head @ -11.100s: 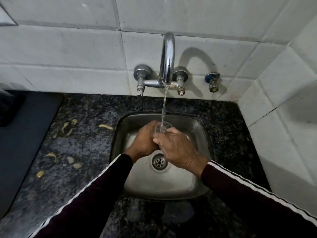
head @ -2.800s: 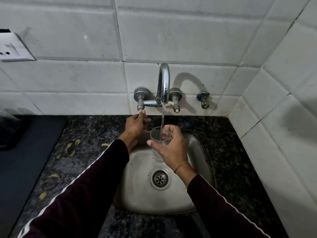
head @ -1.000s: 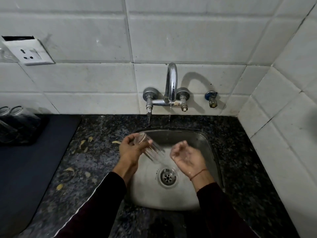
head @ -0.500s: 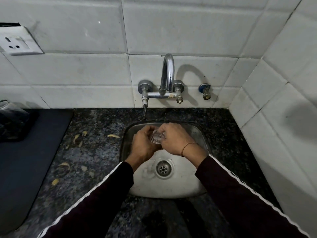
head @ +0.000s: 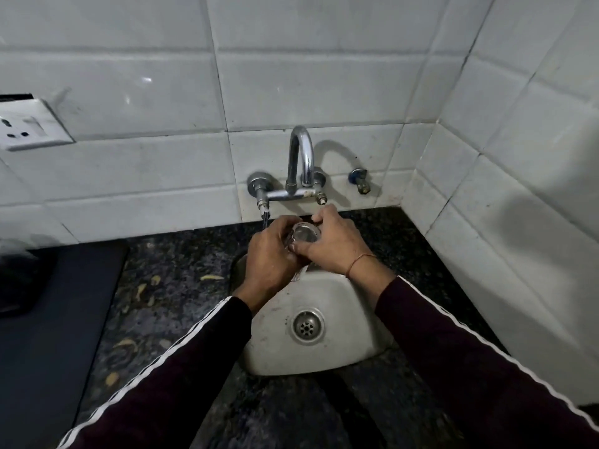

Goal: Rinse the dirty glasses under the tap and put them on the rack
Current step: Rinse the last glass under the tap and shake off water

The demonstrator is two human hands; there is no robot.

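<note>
While over steel sink (head: 340, 361), both hands (head: 301, 251) cupping clear ribbed glass (head: 303, 234)

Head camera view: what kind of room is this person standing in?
Most likely a home kitchen: a small steel sink set in a dark stone counter, a wall tap on white tiles, and both hands holding a glass.

Tap (head: 300, 163) close above hands; sink (head: 337, 351) basin below open.

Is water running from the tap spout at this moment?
Off, apparently: no stream falls from the spout toward the glass held by both hands.
</note>
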